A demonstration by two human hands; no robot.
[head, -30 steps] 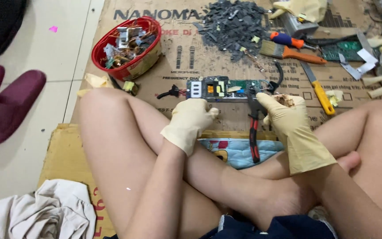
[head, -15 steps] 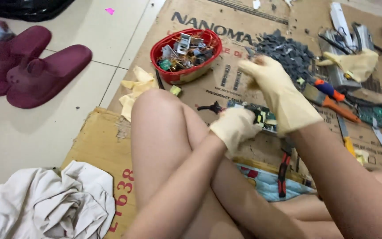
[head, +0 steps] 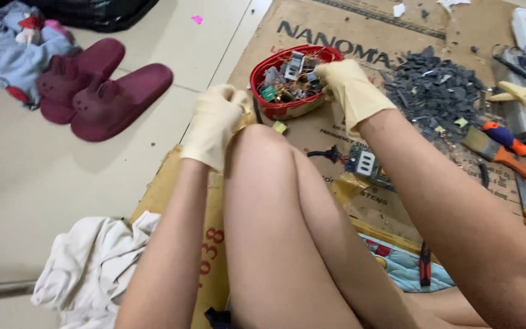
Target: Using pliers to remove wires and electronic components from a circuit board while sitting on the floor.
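The red oval plastic bowl [head: 287, 82] sits near the cardboard sheet's [head: 360, 36] left edge, stuffed with small salvaged electronic parts and copper coils. The right hand [head: 348, 85], in a cream rubber glove, rests its curled fingers on the bowl's right rim, gripping nothing clearly. The gloved left hand [head: 214, 122] lies loosely curled on the knee. A pile of dark grey plastic chips [head: 436, 91] lies just right of the bowl.

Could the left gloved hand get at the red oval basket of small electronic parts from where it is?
Probably yes: the left gloved hand rests by the raised knee, beside the red oval basket, nothing between.
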